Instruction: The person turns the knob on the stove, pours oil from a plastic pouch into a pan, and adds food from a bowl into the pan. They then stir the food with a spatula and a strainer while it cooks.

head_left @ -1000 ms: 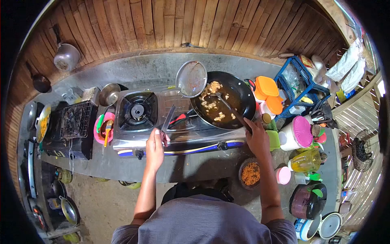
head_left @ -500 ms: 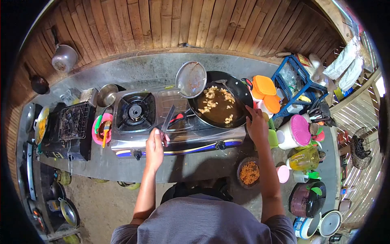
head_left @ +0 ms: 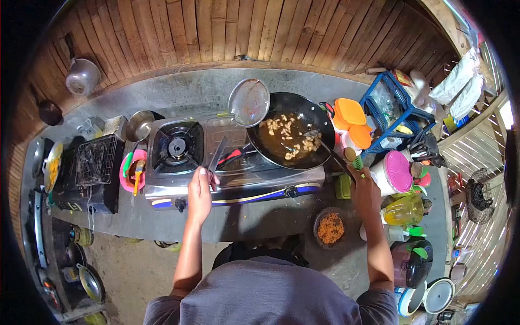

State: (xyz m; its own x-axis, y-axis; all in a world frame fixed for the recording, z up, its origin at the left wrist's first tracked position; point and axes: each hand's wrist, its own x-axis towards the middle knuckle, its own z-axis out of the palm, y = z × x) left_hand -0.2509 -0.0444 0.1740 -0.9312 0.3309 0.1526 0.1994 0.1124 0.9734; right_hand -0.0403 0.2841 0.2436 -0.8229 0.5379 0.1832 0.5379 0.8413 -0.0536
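Observation:
My left hand (head_left: 200, 192) is closed round the flat metal handle of a round mesh strainer (head_left: 249, 102). The strainer hangs over the left rim of a black wok (head_left: 279, 158). Small browned pieces of food (head_left: 281, 125) lie in brown oil inside the wok. My right hand (head_left: 364, 187) grips the long handle of a metal spatula (head_left: 323, 143), whose head rests among the pieces on the wok's right side. The wok stands on the right of a two-burner gas stove (head_left: 227, 187); its red and black handle points left, near my left hand.
The left burner (head_left: 177, 147) is bare. A pink dish (head_left: 130, 184) with a brush lies left of the stove. A stone mortar (head_left: 330, 230) holds orange paste. To the right stand orange-lidded tubs (head_left: 352, 112), a blue rack (head_left: 409, 116), a pink-lidded container (head_left: 397, 172) and an oil jug (head_left: 403, 210).
My right hand has drawn back toward me and now holds the spatula, which was resting at the wok's far side. The food pieces have shifted. The strainer stays over the wok's left rim.

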